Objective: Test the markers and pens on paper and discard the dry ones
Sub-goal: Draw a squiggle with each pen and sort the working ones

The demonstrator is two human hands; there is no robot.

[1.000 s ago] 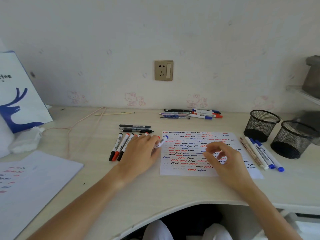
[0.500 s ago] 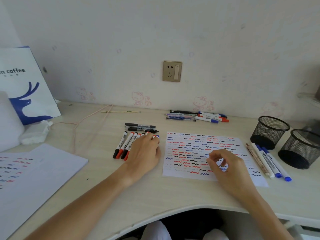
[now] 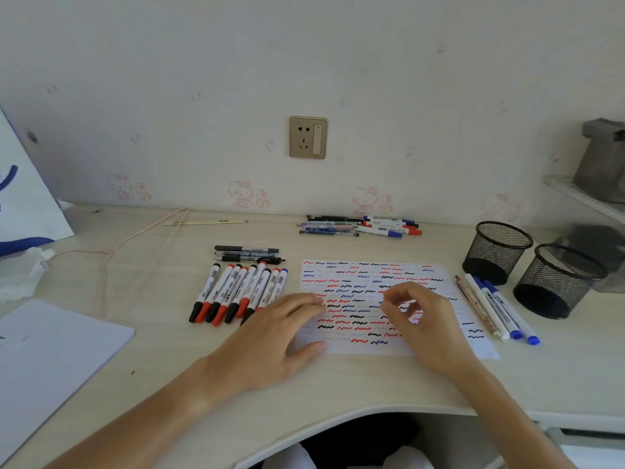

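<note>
On the counter (image 3: 338, 394), at centre: test paper (image 3: 372, 299), covered nearly edge to edge with red, blue and black squiggles; only thin margins and a strip along the near edge left blank. Judged well advanced, with room on the sheet for few further marks.

Left of the paper: row of markers (image 3: 236, 292), capped, laid side by side, caps toward the near edge; three black pens (image 3: 248, 253) just behind them. Against the wall: further cluster of pens and markers (image 3: 362, 226). Right of the paper: four pens and markers (image 3: 497, 308) lying parallel. Which group is tested, dry or pending cannot be told. Two mesh cups (image 3: 497, 252), near those right-hand pens, apparently holding nothing; any discarding not evident.

Left hand (image 3: 270, 340): flat, fingers extended, fingertips on the paper's left edge, holding nothing, partly covering the near ends of the nearest markers. Right hand (image 3: 426, 319): over the sheet, fingers loosely curled, thumb and forefinger close together; no pen visible in it.

Clearances: broad bare counter before both hands, curved front edge close to the forearms. Second sheet (image 3: 50, 353) at far left, overhanging toward the edge. Pink cord (image 3: 111, 252) trailing behind the marker row, clear of it. Shelf (image 3: 585, 194) and cups limiting reach on the right.
</note>
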